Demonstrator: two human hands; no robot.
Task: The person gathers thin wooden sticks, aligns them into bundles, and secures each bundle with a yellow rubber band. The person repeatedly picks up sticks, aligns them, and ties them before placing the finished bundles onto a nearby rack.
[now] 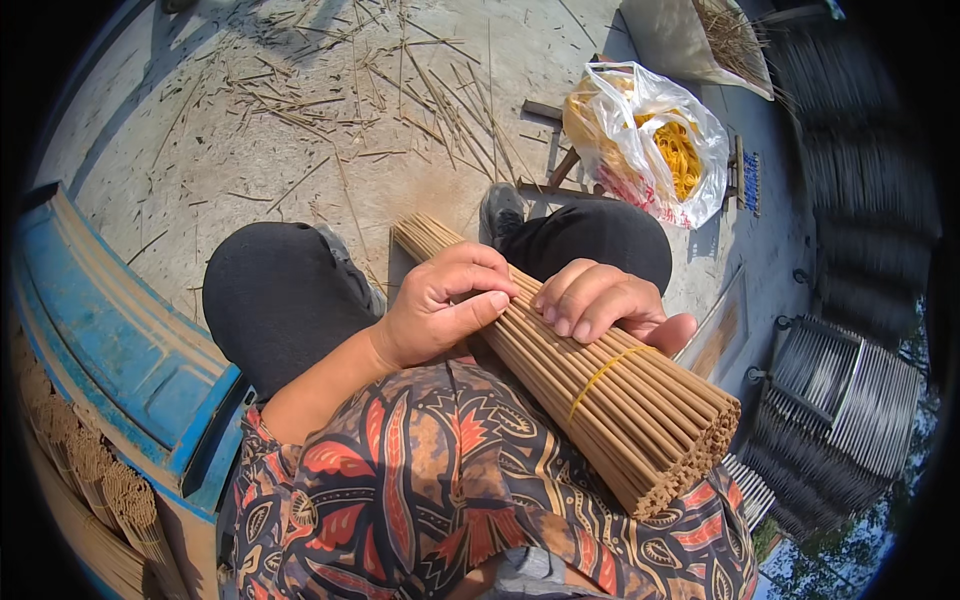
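Note:
A thick bundle of thin brown incense sticks (560,345) lies slantwise across my lap, its cut ends fanned out toward the lower right. A yellow rubber band (606,382) circles it near that wider end. My left hand (445,305) is closed at the bundle's upper left side, thumb and fingertips pinched together against the sticks. Over the top of the bundle my right hand (605,300) curls its fingers, gripping it just above the band; its thumb sticks out to the right. The underside of the bundle is hidden.
Beyond my knees, a clear plastic bag of yellow rubber bands (675,160) sits on a low stool. Loose sticks (440,110) litter the concrete floor. A blue metal piece (120,310) and stick bundles (125,495) are at left; metal racks (840,390) stand at right. A white sack (690,40) holds scraps.

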